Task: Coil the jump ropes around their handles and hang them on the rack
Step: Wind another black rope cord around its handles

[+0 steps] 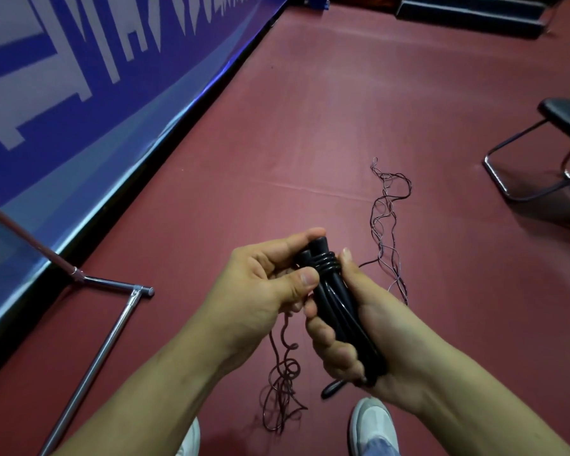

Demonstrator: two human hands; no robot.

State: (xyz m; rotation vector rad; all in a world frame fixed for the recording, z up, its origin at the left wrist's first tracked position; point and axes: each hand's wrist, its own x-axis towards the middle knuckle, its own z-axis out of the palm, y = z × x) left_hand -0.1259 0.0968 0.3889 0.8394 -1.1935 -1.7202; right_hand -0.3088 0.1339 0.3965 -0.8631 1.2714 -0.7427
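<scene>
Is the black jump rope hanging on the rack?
No, left hand and right hand hold the black jump rope off the silver metal rack.

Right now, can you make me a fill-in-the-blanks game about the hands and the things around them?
1. The left hand and right hand hold two ___ handles.
2. The chair stands on the person's ___ side.
3. The shoes are ___.

Missing words: black; right; white.
</scene>
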